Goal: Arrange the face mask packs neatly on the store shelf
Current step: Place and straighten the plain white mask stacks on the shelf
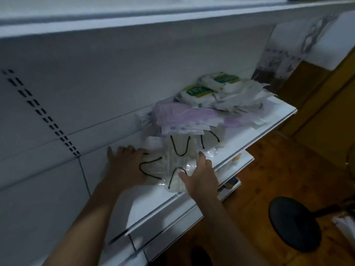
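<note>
While lying flat on the white shelf (pixel 151 202), held between both hands: clear face mask packs (pixel 172 160).
Showing white masks with black ear loops, near the shelf's front lip. Touched at the left by the left hand (pixel 126 166), fingers straight and spread; gripped at the right by the right hand (pixel 201 175), thumb on top, fingers curled round the edge. Roofed by the upper shelf (pixel 134 18), backed by the slotted back panel (pixel 76 96). Overlapped at the far end by lilac mask packs (pixel 184 116); beyond those, loose white masks (pixel 245 96) and two green-labelled white packs (pixel 199 93). Bare shelf to the left and along the front; below, a lower shelf (pixel 245 162) and, on the wooden floor (pixel 278 169), a black round base (pixel 294 223).
</note>
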### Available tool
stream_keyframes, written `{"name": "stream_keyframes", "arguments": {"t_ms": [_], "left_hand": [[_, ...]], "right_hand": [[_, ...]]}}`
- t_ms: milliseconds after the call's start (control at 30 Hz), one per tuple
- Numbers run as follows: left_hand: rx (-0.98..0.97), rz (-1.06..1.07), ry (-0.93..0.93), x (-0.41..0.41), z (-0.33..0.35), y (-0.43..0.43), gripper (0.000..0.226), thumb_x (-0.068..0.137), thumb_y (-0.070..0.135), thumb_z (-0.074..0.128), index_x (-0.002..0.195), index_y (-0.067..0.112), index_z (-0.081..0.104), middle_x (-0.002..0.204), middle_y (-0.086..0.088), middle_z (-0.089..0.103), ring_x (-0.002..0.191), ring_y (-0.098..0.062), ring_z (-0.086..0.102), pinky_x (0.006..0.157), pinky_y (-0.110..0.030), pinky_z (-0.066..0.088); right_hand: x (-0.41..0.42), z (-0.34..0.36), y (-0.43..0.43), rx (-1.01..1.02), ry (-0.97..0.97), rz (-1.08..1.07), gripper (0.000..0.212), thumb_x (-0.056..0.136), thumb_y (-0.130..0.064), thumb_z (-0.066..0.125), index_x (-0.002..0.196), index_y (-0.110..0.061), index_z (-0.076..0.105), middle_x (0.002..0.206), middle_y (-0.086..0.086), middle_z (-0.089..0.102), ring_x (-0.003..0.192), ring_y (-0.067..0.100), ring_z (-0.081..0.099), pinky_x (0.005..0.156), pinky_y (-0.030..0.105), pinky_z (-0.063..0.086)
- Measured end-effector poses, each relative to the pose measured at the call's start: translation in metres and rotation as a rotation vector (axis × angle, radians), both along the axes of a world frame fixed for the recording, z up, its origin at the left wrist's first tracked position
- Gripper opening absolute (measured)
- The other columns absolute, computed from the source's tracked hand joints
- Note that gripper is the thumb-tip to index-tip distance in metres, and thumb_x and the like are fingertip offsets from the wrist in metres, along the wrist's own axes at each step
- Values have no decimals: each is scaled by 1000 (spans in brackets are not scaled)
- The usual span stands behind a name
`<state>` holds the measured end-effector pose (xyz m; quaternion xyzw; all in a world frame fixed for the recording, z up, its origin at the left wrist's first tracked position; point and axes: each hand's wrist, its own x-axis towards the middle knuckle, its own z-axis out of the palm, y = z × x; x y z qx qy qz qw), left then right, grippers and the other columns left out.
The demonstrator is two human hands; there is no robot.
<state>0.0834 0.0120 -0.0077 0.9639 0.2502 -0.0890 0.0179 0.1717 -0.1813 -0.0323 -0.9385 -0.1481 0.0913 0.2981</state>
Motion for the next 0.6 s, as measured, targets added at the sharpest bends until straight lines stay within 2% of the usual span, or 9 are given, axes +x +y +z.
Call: {"name": "stream_keyframes", "arguments": {"t_ms": [67, 133, 200, 267, 333, 400, 500, 567, 600], "left_hand": [[-39, 97, -64, -1, 2, 0, 71, 65, 58, 54, 130, 31, 51, 130, -2, 51, 130, -28, 40, 115, -55, 12], [-112, 191, -134, -5, 7, -7, 54, 68, 51, 54, 114, 24, 57, 112, -1, 56, 118, -26, 50, 110, -48, 25], [-142, 271, -235, -7, 18, -19, 37, 72, 50, 52, 95, 20, 53, 86, 4, 55, 94, -25, 59, 82, -36, 38], [-190, 399, -346, -7, 30, -33, 31, 83, 48, 60, 86, 20, 49, 71, 5, 53, 72, -21, 58, 59, -31, 34], [-211, 526, -478, -3, 39, -43, 31, 85, 41, 69, 82, 16, 52, 70, -1, 57, 64, -16, 53, 53, -29, 33], [-281, 668, -604, -1, 46, -54, 33, 81, 40, 74, 83, 13, 56, 74, -3, 61, 64, -14, 53, 53, -29, 35], [-540, 920, -880, -2, 47, -75, 28, 81, 33, 77, 86, 9, 63, 74, -3, 65, 62, -16, 57, 50, -26, 40], [-803, 1045, -1087, -4, 44, -92, 23, 80, 25, 79, 89, 6, 68, 80, -8, 71, 68, -21, 63, 54, -23, 47], [-958, 1073, -1174, -6, 43, -101, 25, 78, 26, 79, 90, 6, 69, 87, -12, 72, 72, -24, 65, 59, -25, 49]], "right_hand": [[16, 0, -2, 96, 60, 30, 86, 82, -35, 73, 150, -19, 23, 144, 3, 44, 127, 24, 48, 97, 34, 43], [30, 4, -8, 135, 83, 60, 76, 84, -29, 72, 147, -19, 31, 139, 3, 52, 122, 24, 53, 95, 31, 45], [45, 13, -15, 129, 89, 129, 59, 87, -26, 67, 140, -18, 43, 129, 4, 59, 115, 23, 57, 89, 28, 46], [60, 26, -17, 166, 87, 210, 34, 90, -25, 62, 123, -18, 58, 109, 1, 65, 103, 24, 60, 74, 23, 43], [74, 41, -17, 366, 129, 265, 3, 91, -20, 61, 92, -19, 63, 80, -5, 63, 80, 19, 59, 57, 17, 39], [83, 54, -15, 612, 233, 274, 13, 91, -14, 60, 77, -14, 61, 69, 2, 61, 63, 8, 53, 51, 11, 36], [86, 72, -11, 907, 542, 275, 10, 88, -13, 63, 79, -15, 65, 79, 8, 66, 75, 15, 58, 69, 23, 45], [81, 77, -5, 974, 695, 356, 7, 84, -13, 67, 78, -17, 67, 82, 6, 68, 82, 23, 61, 79, 32, 48], [77, 78, -2, 949, 691, 410, 10, 83, -11, 67, 76, -16, 67, 78, 4, 67, 79, 20, 60, 76, 30, 48]]}}
